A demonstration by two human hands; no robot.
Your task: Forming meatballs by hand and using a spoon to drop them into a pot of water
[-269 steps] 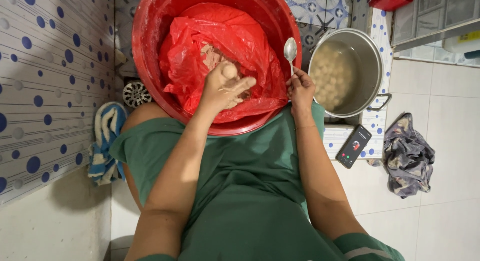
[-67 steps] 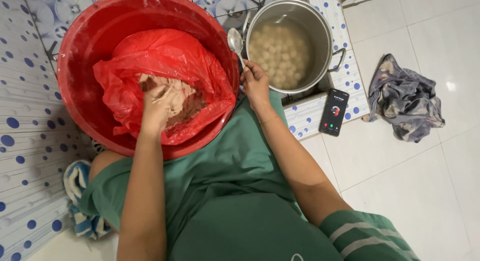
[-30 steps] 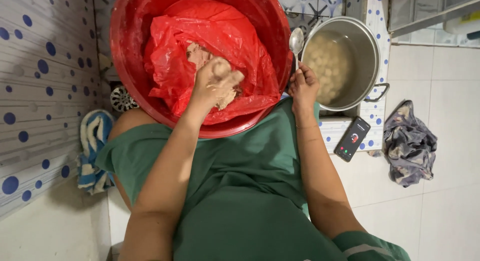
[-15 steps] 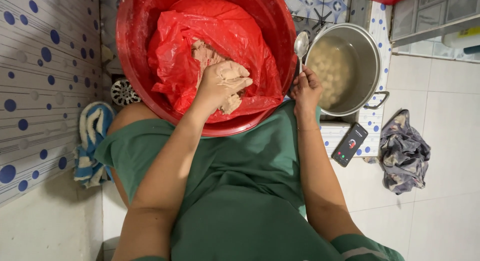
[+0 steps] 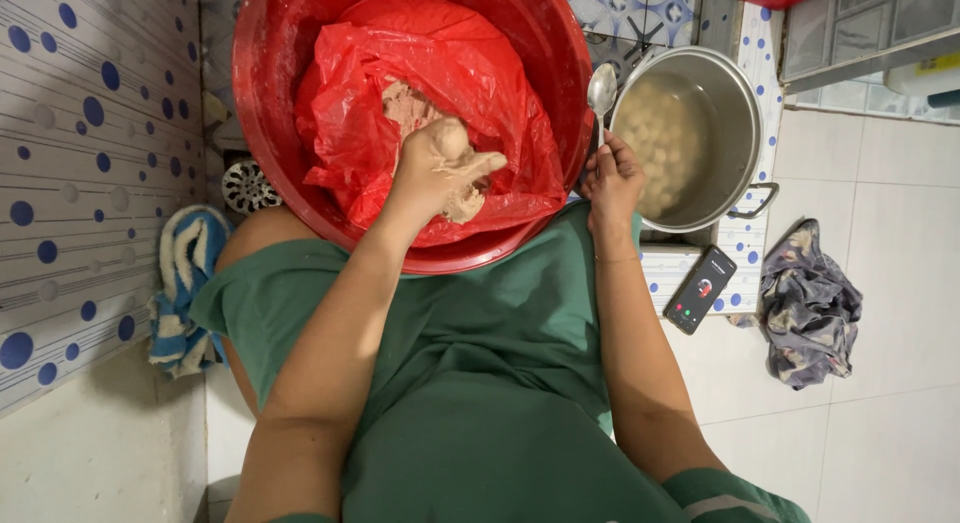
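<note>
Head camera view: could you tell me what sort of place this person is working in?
Probably a home kitchen or wash area, worked at floor level: tiled floor, dotted wall tiles, a metal pot of pale balls, and a red basin of paste that the left hand squeezes.

Observed from above, seated, both bare forearms extended forward away from the torso, roughly parallel. Left hand point(image 5: 437, 173) closed in a fist, knuckles up, smeared all over with pale brown paste; a rounded lump squeezed up out of the top of the fist beside the thumb. Left wrist nearly straight, forearm bare to above the elbow, elbow bent and low in view. Right hand point(image 5: 612, 175) clenched, fingers point(image 5: 622, 155) curled around a thin upright handle, back of hand facing up. Right wrist slightly flexed, thin band visible at it. Right forearm bare, upper arm in a green striped-cuff sleeve point(image 5: 735, 493). Hands well apart, not touching.
</note>
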